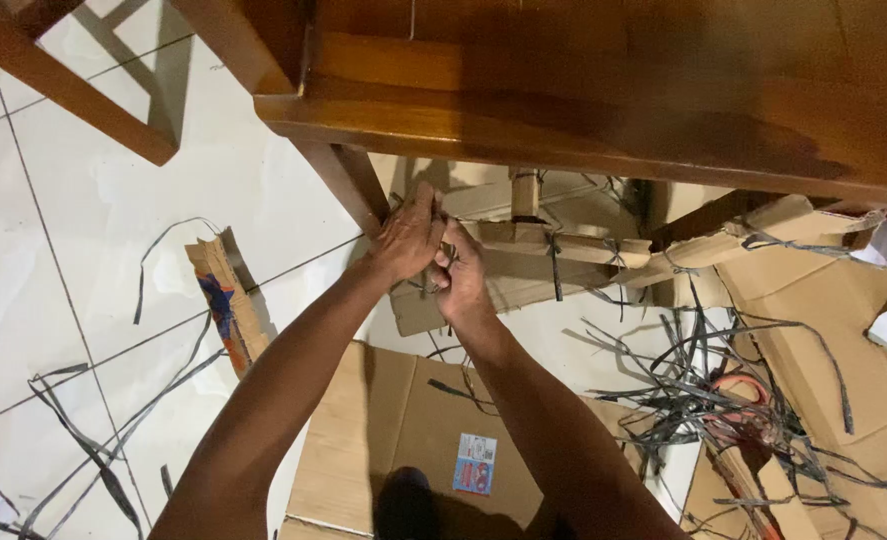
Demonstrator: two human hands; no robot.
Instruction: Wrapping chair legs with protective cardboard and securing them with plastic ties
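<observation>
My left hand (406, 238) and my right hand (462, 282) are pressed together just under the edge of a brown wooden table (583, 90), next to its leg (348, 180). Both grip the end of a cardboard-wrapped wooden part (553, 245) bound with dark plastic straps. A small dark tool or strap end shows between the fingers; I cannot tell which hand holds it.
A flat cardboard sheet with a small sticker (418, 430) lies below my arms. A tangle of cut black straps (703, 400) sits at the right over more cardboard (823, 330). A torn cardboard piece (225, 300) and loose straps (93, 440) lie on the white tiled floor.
</observation>
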